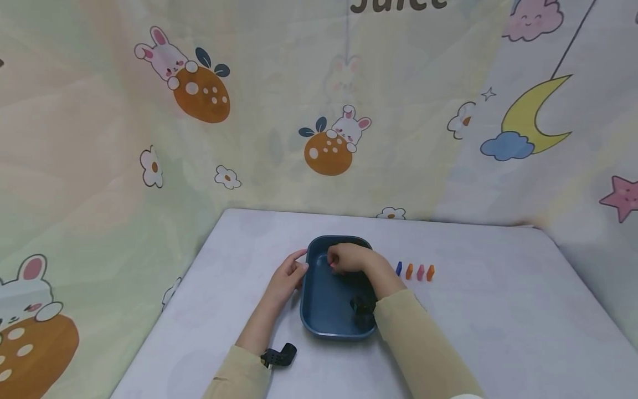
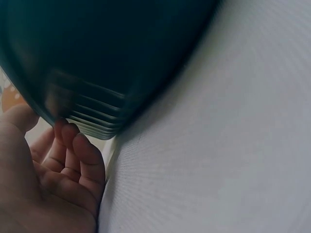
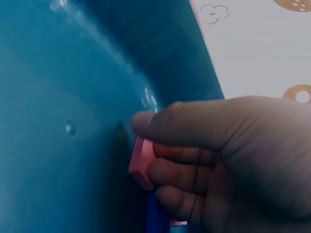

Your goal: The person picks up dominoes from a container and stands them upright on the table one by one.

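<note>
A dark blue rectangular tray [image 1: 326,316] with rounded corners lies on the table. My left hand [image 1: 286,277] grips its left rim, thumb and fingertips at the edge; the left wrist view shows the fingers [image 2: 90,158] bent against the ridged outer wall. Inside the tray, near its far end, my right hand [image 1: 351,257] pinches a small pink block [image 3: 142,165] between thumb and fingers. Just below that, a blue block [image 3: 156,213] shows beside the fingertips, with a sliver of another pink piece [image 3: 179,223]; whether the hand holds these is unclear.
Right of the tray stands a short row of small pieces: a blue one [image 1: 399,268], an orange one [image 1: 409,271], a pink one [image 1: 421,272] and another orange one [image 1: 431,272]. A white cloth covers the table [image 1: 498,321]. Behind hangs a printed curtain [image 1: 269,83].
</note>
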Tool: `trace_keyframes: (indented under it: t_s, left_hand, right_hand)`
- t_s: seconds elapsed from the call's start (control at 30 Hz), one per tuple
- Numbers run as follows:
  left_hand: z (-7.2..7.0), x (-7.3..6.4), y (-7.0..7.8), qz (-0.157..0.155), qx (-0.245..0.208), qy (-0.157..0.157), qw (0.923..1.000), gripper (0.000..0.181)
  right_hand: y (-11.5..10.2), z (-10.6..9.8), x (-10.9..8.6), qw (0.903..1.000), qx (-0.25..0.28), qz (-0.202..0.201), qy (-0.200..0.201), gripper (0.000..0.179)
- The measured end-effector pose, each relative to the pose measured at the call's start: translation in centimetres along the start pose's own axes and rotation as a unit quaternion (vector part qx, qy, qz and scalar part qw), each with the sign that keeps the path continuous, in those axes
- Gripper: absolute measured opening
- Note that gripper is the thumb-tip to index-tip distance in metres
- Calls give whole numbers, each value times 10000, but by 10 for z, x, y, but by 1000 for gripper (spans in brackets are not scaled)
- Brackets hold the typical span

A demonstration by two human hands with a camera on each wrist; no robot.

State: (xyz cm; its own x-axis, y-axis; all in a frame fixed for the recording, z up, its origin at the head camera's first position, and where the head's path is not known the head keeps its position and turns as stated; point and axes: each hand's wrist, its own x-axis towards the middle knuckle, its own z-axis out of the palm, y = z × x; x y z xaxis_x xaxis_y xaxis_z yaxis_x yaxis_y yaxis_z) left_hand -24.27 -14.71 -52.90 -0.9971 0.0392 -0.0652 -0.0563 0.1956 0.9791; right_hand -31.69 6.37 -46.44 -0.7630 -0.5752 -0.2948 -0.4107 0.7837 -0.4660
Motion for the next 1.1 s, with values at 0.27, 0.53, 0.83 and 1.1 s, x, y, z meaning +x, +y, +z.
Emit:
trace_keyframes:
  t_s: [0.27,0.53,0.83,1.1]
  left_hand:
    - [0,1,-4,-97,-7,-13,10000,46]
    - [1,2,-6,-160,-21,-8,9999,48]
    - [-1,-7,14,-210,9,-114,9997,48]
    - [-1,2,0,-114,-84,10,9999,44]
  right_hand:
    - [7,10,-2,9983,-317,-435,244,8]
    - [5,10,-3,9972,-445,-496,332,5]
    - [6,-6,-13,9936,642,-765,523,19]
    - [29,-37,-58,9797,1485,-978,925,31]
